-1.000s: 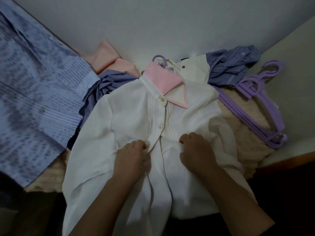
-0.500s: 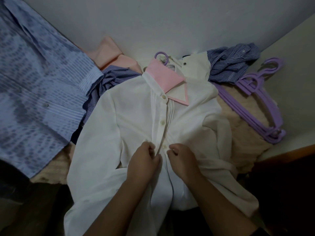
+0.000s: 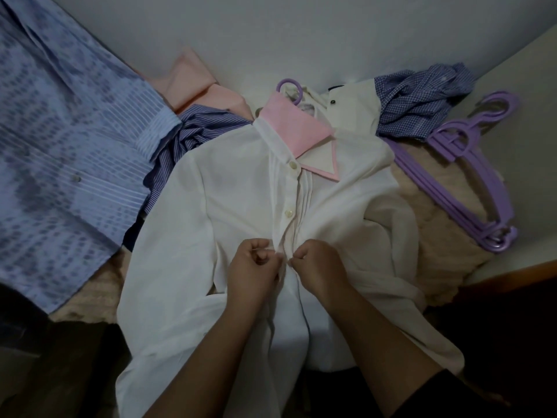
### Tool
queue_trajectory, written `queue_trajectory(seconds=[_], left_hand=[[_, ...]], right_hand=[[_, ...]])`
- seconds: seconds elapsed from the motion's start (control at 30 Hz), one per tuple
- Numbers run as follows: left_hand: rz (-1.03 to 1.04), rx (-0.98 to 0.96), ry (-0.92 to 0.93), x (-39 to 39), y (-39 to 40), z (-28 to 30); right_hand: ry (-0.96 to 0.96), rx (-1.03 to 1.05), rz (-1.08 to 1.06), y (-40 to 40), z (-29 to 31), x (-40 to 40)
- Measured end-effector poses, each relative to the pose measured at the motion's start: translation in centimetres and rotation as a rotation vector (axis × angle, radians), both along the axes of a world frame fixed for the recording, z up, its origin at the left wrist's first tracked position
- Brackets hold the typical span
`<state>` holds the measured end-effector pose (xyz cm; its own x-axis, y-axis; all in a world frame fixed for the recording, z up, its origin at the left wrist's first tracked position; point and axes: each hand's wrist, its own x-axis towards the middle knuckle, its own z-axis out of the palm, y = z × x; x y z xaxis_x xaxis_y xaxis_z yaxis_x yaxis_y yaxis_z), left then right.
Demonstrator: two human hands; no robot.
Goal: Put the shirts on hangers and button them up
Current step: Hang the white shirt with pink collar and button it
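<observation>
Fingers (image 3: 265, 251) of left hand (image 3: 251, 271) and right hand (image 3: 321, 267) are curling tight, pinching both front edges of white shirt (image 3: 241, 200) together, lining up the next button below two buttons (image 3: 290, 213) just above.

Matt cloth shirt (image 3: 241, 188) (plastic hangers (image 3: 470, 188))

Six shirts (image 3: 241, 212), several stacked purple hangers (image 3: 470, 182).
</observation>
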<state>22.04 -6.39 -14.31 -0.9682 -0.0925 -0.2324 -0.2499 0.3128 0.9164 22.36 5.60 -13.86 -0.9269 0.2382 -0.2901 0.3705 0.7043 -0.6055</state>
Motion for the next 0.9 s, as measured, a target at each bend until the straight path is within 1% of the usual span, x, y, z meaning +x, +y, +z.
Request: queue_trajectory(seconds=[0.1, 0.2, 0.3, 0.4, 0.53, 0.6, 0.7, 0.8, 0.9], left_hand=[[0.022, 0.123, -0.077, 0.2, 0.0, 0.1], [0.053, 0.269, -0.108, 0.5, 0.3, 0.3], [0.056, 0.258, -0.082, 0.6, 0.5, 0.3], [0.069, 0.254, -0.078, 0.7, 0.4, 0.3], [0.078, 0.284, -0.079, 0.8, 0.4, 0.5], [0.077, 0.311, -0.089, 0.7, 0.4, 0.5], [0.083, 0.38, -0.111, 0.8, 0.5, 0.3], [0.09, 0.4, -0.101, 0.8, 0.5, 0.0], [0.057, 0.364, -0.064, 0.7, 0.5, -0.2]], right_hand=[[-0.008, -0.188, -0.083, 0.0, 0.4, 0.1], [0.056, -0.321, -0.205, -0.3, 0.6, 0.7], [0.092, -0.357, -0.248, -0.6, 1.1, 1.1], [0.097, -0.411, -0.234, -0.5, 1.5, 1.1], [0.032, -0.619, -0.258, 0.0, 2.2, 0.9], [0.017, -0.683, -0.264, 0.1, 2.2, 0.9], [0.074, -0.66, -0.239, 0.2, 1.7, 1.0], [0.15, -0.535, -0.135, 0.1, 1.2, 1.5], [0.216, -0.413, -0.011, 0.1, 1.0, 2.0]])
